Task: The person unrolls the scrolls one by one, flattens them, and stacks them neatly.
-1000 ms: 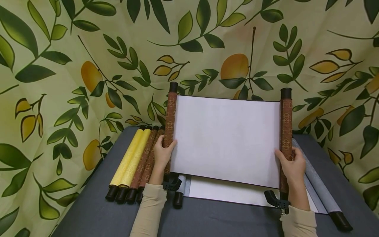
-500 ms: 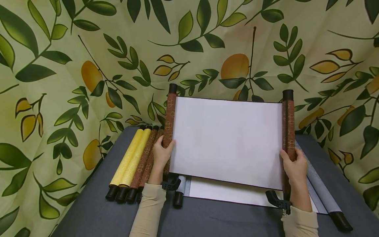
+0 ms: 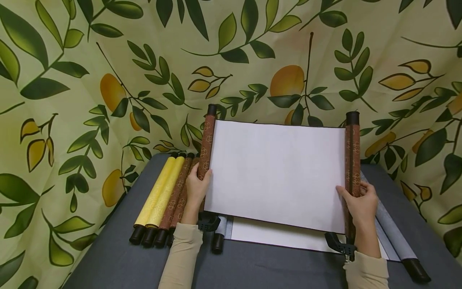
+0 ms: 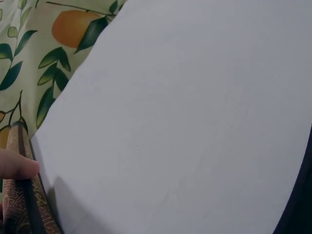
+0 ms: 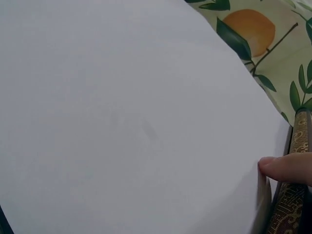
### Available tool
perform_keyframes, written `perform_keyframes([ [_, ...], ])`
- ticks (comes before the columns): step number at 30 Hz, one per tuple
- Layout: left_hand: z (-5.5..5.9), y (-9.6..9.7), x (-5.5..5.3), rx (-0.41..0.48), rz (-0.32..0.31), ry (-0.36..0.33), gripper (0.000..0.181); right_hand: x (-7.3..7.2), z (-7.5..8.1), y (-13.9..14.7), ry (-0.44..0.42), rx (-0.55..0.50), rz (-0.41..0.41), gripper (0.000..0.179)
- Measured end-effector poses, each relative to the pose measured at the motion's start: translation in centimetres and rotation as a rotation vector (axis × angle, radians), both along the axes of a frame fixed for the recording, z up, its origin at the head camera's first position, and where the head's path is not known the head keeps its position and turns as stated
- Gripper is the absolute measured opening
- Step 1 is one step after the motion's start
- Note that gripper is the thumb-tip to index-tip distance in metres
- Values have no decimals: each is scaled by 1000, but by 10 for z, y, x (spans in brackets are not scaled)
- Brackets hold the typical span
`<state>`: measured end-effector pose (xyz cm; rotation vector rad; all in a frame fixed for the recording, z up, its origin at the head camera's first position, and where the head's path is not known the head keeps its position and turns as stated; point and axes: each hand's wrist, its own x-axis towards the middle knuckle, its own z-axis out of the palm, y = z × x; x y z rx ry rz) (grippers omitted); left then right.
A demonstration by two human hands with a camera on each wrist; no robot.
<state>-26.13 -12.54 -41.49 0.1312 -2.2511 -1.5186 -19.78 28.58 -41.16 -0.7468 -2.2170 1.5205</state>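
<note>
Between the two hands a scroll is spread, its blank white sheet [image 3: 278, 172] facing the head camera and raised above the table. My left hand [image 3: 196, 186] grips the brown patterned left roller [image 3: 207, 148], thumb at the front. Around the matching right roller [image 3: 353, 160] my right hand [image 3: 362, 204] is curled, its thumb reaching onto the sheet's edge. Both rollers have black end caps and stand nearly upright. In the right wrist view the thumb [image 5: 285, 167] touches the paper beside the roller. The left wrist view shows the other thumb [image 4: 19, 165] across its roller.
Two yellow rolled scrolls [image 3: 155, 192] and brown ones [image 3: 177, 196] lie side by side at the table's left. Under the raised sheet, a second scroll with a grey-blue roller [image 3: 395, 228] lies unrolled on the dark grey table [image 3: 274, 267]. A leaf-patterned cloth [image 3: 245, 36] hangs behind.
The raised scroll has sunk slightly. Its right roller has shifted a little right and turned, showing a dark stripe. My right thumb has moved back left onto the sheet's edge.
</note>
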Motion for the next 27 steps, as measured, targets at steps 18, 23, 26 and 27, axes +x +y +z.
perform_keyframes([
  [18, -3, -7, -4, 50, 10, -53, 70, 4, 2, 9, -51, 144, -14, 60],
  [23, -5, -9, -5, 19, 13, -16, 62, 4, 0, 9, -76, 111, 13, 67],
  [26, -5, -10, -5, 6, 13, 2, 59, 4, 0, 10, -83, 78, 18, 69],
  [27, -5, -10, -6, 8, 13, 3, 59, 4, 0, 10, -82, 71, 18, 69],
])
